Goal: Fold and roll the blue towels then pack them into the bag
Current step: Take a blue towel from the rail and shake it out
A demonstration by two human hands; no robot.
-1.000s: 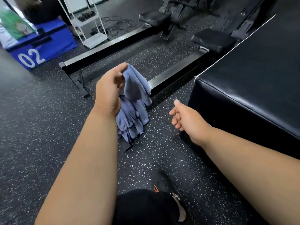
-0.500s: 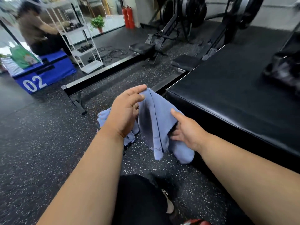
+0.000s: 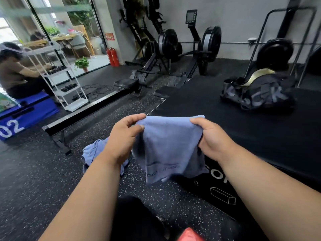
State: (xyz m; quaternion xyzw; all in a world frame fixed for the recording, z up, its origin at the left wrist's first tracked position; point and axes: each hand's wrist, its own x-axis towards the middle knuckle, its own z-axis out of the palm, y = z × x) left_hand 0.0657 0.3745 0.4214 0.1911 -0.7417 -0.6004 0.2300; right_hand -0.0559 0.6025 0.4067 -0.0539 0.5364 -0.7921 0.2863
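Observation:
A blue towel hangs stretched between both hands in front of me, above the speckled floor. My left hand pinches its top left corner. My right hand grips the top right corner. Further blue towels lie crumpled on the floor, partly hidden behind my left wrist. A dark duffel bag with grey lettering and an open top sits on the black padded platform at the far right.
A rowing machine rail crosses the floor to the left. Behind it stand a white shelf rack and a blue box with a person seated on it. More rowing machines line the back wall.
My right hand has taken hold of the towel and both hands have lifted and spread it. My view has tilted up, bringing the bag into sight.

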